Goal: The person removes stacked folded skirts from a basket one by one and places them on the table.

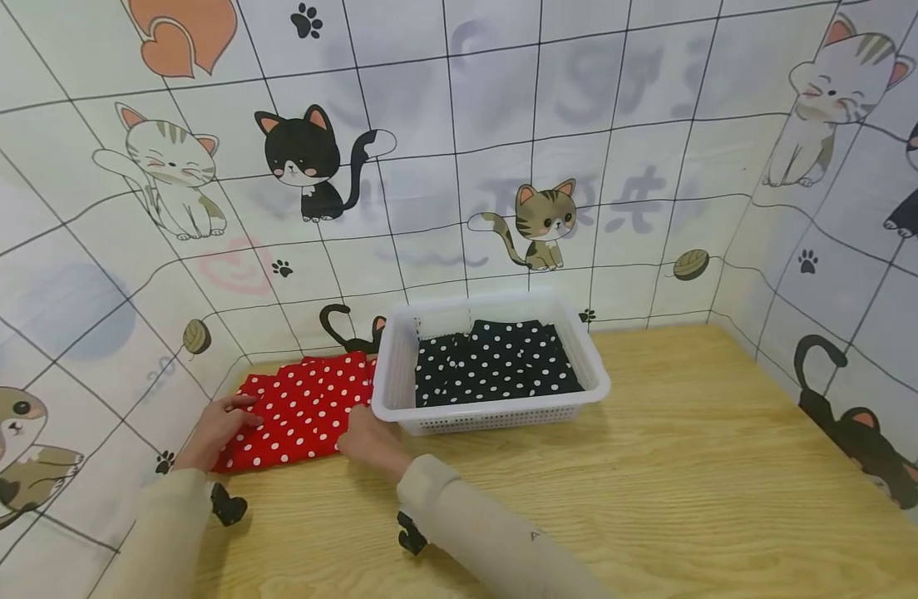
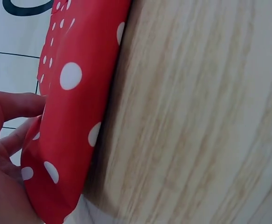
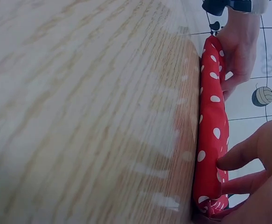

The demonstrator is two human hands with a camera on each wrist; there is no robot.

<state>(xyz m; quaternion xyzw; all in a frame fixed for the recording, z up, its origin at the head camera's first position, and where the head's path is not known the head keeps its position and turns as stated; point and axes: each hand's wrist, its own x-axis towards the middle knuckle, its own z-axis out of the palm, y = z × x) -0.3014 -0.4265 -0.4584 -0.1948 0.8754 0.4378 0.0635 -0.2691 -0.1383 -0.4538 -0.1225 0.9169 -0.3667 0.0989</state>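
A folded red cloth with white dots [image 1: 302, 408] lies on the left of the table, against the white basket. At its left end, my left hand [image 1: 221, 428] rests with fingers reaching over the top. In the left wrist view, the left fingers [image 2: 21, 105] lie along the far side of the thick front fold. My right hand [image 1: 372, 441] pinches the front right corner, close to the basket. The right wrist view shows the right fingers [image 3: 240, 156] on the fold, one tucked low at its end.
The white plastic basket [image 1: 489, 412] stands at the back middle, holding folded black cloth with white dots [image 1: 496, 358]. Cat-print sheeting [image 1: 429, 183] walls the back and both sides. The wood-grain tabletop [image 1: 691, 466] stretches to the right and front.
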